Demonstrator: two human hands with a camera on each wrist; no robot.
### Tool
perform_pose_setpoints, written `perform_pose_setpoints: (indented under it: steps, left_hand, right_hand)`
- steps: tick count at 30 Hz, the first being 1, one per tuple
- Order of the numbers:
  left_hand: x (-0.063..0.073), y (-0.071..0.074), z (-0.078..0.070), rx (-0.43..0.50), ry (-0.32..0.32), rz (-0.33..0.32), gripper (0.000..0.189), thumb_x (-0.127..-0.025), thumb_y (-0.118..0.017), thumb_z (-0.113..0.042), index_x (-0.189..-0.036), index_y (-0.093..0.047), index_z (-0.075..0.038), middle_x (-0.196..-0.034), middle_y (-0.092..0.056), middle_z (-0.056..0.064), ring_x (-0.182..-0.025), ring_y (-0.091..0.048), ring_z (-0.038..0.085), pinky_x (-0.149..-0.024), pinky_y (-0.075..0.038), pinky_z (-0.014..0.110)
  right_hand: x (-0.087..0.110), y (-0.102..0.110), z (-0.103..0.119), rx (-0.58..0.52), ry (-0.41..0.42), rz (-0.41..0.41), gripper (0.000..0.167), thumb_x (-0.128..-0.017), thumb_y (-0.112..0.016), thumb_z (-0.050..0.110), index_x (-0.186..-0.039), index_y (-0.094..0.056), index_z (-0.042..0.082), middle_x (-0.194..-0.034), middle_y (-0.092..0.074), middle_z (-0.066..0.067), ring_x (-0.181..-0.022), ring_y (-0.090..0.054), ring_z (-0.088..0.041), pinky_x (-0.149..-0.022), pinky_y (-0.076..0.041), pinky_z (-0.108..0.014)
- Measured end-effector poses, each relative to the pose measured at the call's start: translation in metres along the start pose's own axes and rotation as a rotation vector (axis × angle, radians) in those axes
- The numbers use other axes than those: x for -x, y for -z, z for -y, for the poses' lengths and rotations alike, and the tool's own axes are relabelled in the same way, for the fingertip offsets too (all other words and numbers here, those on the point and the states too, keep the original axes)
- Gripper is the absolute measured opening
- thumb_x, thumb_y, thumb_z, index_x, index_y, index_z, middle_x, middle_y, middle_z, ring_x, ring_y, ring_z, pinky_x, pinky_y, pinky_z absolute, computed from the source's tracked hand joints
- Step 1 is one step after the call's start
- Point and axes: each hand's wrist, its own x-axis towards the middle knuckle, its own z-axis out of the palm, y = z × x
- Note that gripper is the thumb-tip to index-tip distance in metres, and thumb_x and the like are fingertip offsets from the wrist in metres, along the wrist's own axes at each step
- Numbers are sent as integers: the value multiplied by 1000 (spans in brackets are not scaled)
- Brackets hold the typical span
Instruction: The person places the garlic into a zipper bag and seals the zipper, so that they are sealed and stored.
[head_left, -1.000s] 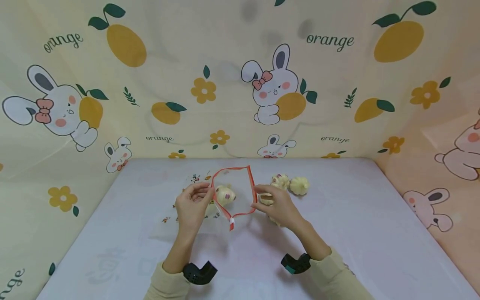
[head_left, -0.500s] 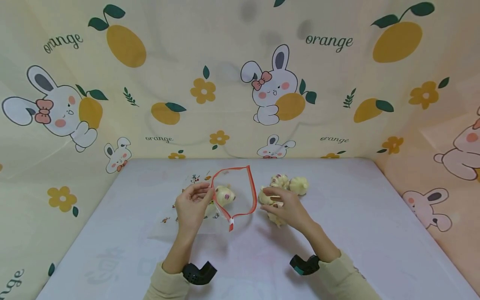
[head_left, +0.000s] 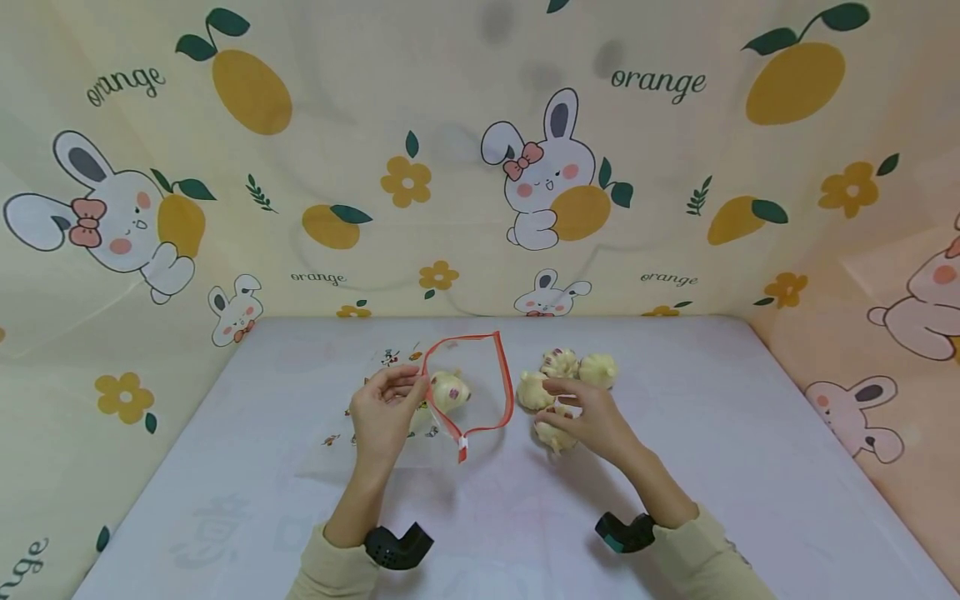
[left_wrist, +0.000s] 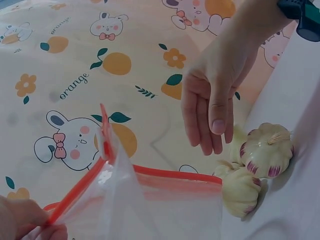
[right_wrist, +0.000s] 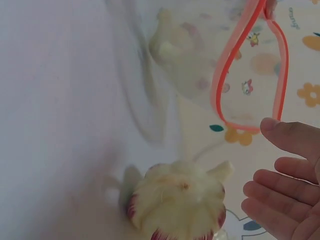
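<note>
My left hand (head_left: 386, 410) pinches the red zip edge of a clear zip bag (head_left: 512, 392), whose mouth gapes wide. Inside it lies a garlic bulb (head_left: 450, 392), seen through the mouth in the head view. My right hand (head_left: 596, 417) hovers over the loose garlic with its fingers spread and nothing in them. Closest to it is the front garlic bulb (head_left: 555, 432), which also shows large below the fingers in the right wrist view (right_wrist: 177, 200). Another garlic bulb (head_left: 533, 392) sits just left of the fingertips.
Behind the right hand stand two more garlic bulbs, a purple-streaked bulb (head_left: 559, 362) and a paler bulb (head_left: 598, 372). The white table (head_left: 480, 533) reaches back to a printed cloth backdrop (head_left: 450, 167). Small cartoon prints (head_left: 390, 357) mark the bag's left part.
My right hand has let go of the bag's red edge and moved right, over the loose garlic. The left hand keeps its grip in the same place, and the bag's mouth stays wide.
</note>
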Motion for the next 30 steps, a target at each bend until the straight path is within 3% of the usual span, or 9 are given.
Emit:
perform_pose_setpoints:
  steps: [15, 30]
  left_hand:
    - [0, 0, -1, -6, 31, 11, 21, -82, -73, -1, -101, -68, 7, -90, -68, 23, -64, -61, -5, -61, -54, 9]
    - [0, 2, -1, -13, 33, 22, 22, -82, -73, -3, -101, -68, 6, -92, -68, 23, -66, -61, -4, -62, -54, 9]
  right_hand:
    - [6, 2, -18, 32, -37, 11, 43, -81, -76, 10, -118, -62, -8, -118, -66, -26, -110, -64, -39, -91, -57, -48]
    - [9, 2, -31, 70, -72, 42, 46, -80, -77, 13, -119, -62, -8, -119, -65, -27, -110, -64, -40, -90, -58, -46]
